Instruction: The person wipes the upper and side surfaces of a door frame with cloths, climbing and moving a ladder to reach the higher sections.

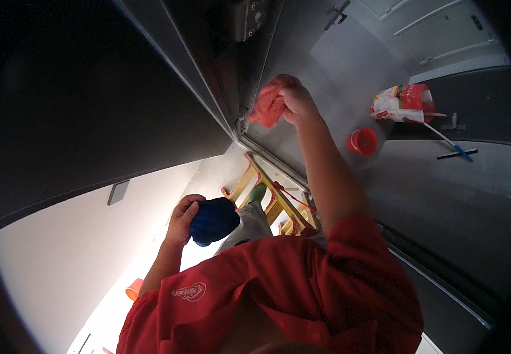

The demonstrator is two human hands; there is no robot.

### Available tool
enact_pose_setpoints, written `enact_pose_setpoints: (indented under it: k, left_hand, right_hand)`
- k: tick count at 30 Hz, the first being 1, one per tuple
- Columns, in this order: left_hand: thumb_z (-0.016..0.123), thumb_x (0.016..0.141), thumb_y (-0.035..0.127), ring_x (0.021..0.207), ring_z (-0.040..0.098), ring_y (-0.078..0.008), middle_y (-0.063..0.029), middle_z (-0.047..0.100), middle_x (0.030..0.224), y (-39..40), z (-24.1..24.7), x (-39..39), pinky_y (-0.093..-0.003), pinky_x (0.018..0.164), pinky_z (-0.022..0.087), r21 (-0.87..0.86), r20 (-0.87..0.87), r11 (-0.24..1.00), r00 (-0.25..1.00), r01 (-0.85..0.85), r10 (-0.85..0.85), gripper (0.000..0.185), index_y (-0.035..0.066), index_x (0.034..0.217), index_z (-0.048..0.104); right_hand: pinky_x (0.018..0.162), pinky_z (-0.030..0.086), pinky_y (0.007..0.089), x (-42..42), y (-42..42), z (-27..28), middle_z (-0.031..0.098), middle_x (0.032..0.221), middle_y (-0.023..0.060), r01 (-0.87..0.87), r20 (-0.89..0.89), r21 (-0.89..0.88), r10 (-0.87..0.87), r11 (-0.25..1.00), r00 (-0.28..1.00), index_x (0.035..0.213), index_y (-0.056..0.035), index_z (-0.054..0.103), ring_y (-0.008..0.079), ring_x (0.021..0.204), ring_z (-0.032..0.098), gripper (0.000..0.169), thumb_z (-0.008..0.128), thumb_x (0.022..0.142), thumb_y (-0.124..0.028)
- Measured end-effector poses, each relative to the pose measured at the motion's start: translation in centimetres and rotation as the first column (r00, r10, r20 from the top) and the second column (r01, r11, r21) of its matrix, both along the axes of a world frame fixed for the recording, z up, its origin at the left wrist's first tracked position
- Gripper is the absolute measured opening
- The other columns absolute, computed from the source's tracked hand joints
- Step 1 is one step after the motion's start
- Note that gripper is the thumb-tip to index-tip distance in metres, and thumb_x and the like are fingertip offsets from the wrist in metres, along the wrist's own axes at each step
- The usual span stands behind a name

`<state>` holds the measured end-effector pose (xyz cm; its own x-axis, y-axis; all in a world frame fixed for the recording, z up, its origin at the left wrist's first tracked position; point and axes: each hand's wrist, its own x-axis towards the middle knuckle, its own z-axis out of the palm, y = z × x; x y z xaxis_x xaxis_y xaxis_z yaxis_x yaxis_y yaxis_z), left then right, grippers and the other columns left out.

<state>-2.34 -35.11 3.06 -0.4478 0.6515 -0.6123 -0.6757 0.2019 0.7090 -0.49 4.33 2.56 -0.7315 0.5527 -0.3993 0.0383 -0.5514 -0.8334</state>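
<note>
My right hand grips a crumpled red cloth, held out beside the dark metal frame of a door or panel. Lower down on the left, my left hand has its fingers closed on a bundled dark blue cloth near my body. A yellow stepladder with red fittings stands below me, and a green shoe shows on it.
A red bucket stands on the floor at the right, near a red and white bag. A squeegee with a white and blue handle lies beyond. The large dark panel fills the upper left. Another orange-red container shows at lower left.
</note>
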Motion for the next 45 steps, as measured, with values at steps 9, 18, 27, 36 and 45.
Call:
enact_pose_setpoints:
  k: [9, 18, 27, 36, 45]
  left_hand:
    - [0.054, 0.093, 0.018, 0.088, 0.053, -0.0117, -0.0042, 0.058, 0.100, 0.0, 1.4, -0.3, -0.0247, 0.081, 0.043, 0.013, -0.003, 1.000, 1.000, 0.005, -0.005, 0.021, 0.006, 0.110, 0.058]
    - [0.054, 0.093, 0.018, 0.087, 0.054, -0.0117, -0.0040, 0.059, 0.098, -0.6, 0.2, -0.3, -0.0248, 0.080, 0.044, 0.013, -0.018, 0.999, 0.999, -0.035, 0.035, 0.022, 0.005, 0.110, 0.058]
    - [0.055, 0.093, 0.019, 0.086, 0.053, -0.0106, -0.0033, 0.058, 0.097, 0.1, 0.6, -0.1, -0.0238, 0.079, 0.043, 0.013, 0.024, 0.999, 0.999, -0.039, 0.039, 0.023, 0.006, 0.111, 0.058]
    - [0.054, 0.093, 0.018, 0.086, 0.053, -0.0109, -0.0033, 0.058, 0.099, 0.3, 0.3, -0.4, -0.0237, 0.079, 0.043, 0.012, 0.026, 0.999, 0.998, -0.048, 0.048, 0.021, 0.006, 0.110, 0.058]
    - [0.054, 0.094, 0.018, 0.088, 0.053, -0.0116, -0.0039, 0.058, 0.099, 0.0, 0.0, -0.3, -0.0243, 0.080, 0.043, 0.008, 0.019, 0.998, 0.998, -0.063, 0.062, 0.021, 0.006, 0.109, 0.058]
  right_hand:
    - [0.073, 0.051, 0.0369, -0.5, -1.7, -2.0, 0.060, 0.094, 0.0123, 0.093, 0.014, 0.492, -0.114, 0.866, 0.993, 0.104, -0.0049, 0.054, 0.0261, 0.085, 0.061, 0.032, 0.057, 0.073, 0.002]
    - [0.078, 0.052, 0.0325, -2.7, -3.4, 5.7, 0.058, 0.093, 0.0077, 0.449, -0.333, 0.197, -0.372, 0.871, 0.866, 0.096, -0.0034, 0.057, 0.0185, 0.081, 0.058, 0.014, 0.062, 0.084, -0.008]
    - [0.074, 0.040, 0.0382, -5.8, -2.8, 4.7, 0.050, 0.082, 0.0091, 0.604, -0.458, 0.759, -0.460, 0.242, 0.760, 0.073, -0.0060, 0.051, 0.0249, 0.082, 0.047, 0.013, 0.061, 0.079, -0.009]
    - [0.073, 0.039, 0.0394, -6.0, -2.8, 4.5, 0.050, 0.082, 0.0098, 0.572, -0.394, 0.751, -0.471, 0.331, 0.790, 0.075, -0.0050, 0.053, 0.0270, 0.084, 0.045, 0.008, 0.059, 0.078, -0.009]
    - [0.072, 0.042, 0.0349, -5.9, -2.7, 4.0, 0.047, 0.088, 0.0101, 0.525, -0.357, 0.797, -0.468, 0.300, 0.809, 0.076, -0.0033, 0.053, 0.0228, 0.079, 0.048, 0.009, 0.060, 0.078, -0.008]
